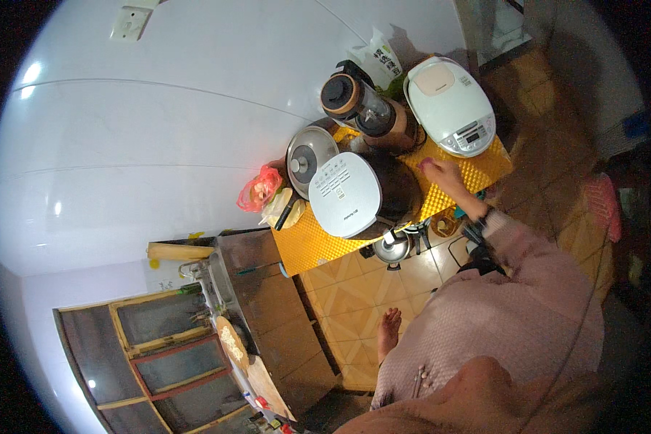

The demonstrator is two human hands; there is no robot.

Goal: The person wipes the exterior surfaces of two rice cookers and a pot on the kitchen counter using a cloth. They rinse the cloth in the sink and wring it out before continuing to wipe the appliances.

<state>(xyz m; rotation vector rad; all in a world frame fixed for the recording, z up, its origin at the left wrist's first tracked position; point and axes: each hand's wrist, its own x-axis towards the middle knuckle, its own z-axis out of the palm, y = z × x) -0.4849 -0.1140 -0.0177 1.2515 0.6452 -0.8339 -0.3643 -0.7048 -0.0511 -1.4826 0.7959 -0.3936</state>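
Note:
My right hand (446,177) is over the yellow textured mat (298,249) on the table, its fingertips pinching a small purple-pink thing (425,165) too small to identify. Just beyond it stands a white rice cooker (447,100) with a control panel, its lid down. To its left is a dark-bodied cooker with a white lid (344,195), also closed. A blender (377,114) with a clear jug stands behind them. My left hand (389,328) hangs low over the tiled floor, fingers extended, holding nothing.
A glass pan lid (306,157), a black handle (287,212) and a red plastic bag (260,189) crowd the table's left end. A printed bag (380,59) leans at the wall. Below the table edge sit a lidded pot (391,249) and an amber bottle (444,224). A sink (222,276) lies left.

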